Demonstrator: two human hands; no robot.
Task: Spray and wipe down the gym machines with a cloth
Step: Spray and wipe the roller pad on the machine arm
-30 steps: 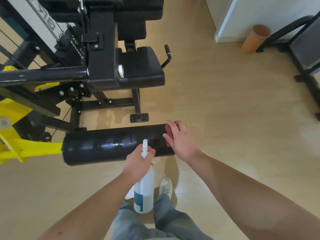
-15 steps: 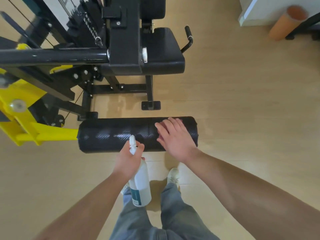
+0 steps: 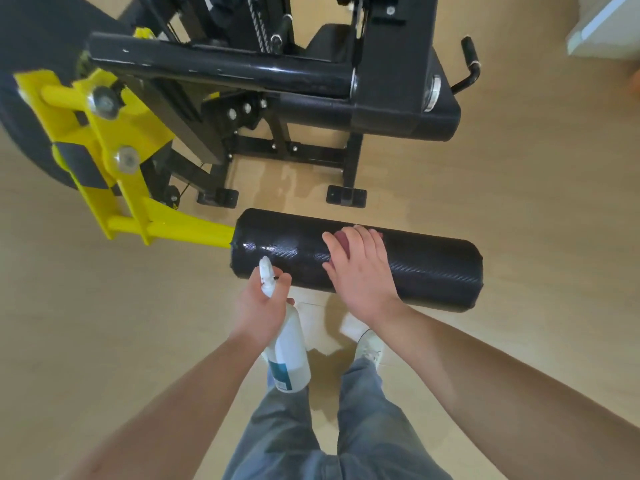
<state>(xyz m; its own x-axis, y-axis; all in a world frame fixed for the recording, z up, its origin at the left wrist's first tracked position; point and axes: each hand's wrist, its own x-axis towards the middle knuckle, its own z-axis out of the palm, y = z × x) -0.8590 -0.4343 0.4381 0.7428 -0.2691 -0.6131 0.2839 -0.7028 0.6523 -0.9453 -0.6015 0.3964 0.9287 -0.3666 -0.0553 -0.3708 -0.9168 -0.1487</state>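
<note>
A dark red cloth (image 3: 342, 238) lies on top of a black padded roller (image 3: 433, 268), and I can see only a small edge of it between the fingers that cover it. The right hand (image 3: 360, 268) lies flat over the cloth, palm down, fingers straight and slightly spread, pressing it onto the roller near the middle of its length; the forearm runs back toward the lower right of my head view. The left hand (image 3: 261, 303) sits just in front of the roller's near left end, curled round the neck of a white spray bottle (image 3: 289, 355) — the nozzle points up toward the roller and the body hangs down below the wrist, with a blue label near its base. The roller lies roughly level above the floor, its surface glossy and finely patterned. It is fixed at its left end to a yellow arm (image 3: 187, 225), which rises to the left into a yellow bracket with two bolts. Behind it stands the black frame of the machine (image 3: 221, 67), with a thick bar across the top and a black seat pad (image 3: 443, 112) on the right. Below the hands I see grey trousers (image 3: 374, 410) and a white shoe (image 3: 369, 344) on the pale wooden floor (image 3: 536, 202).
</note>
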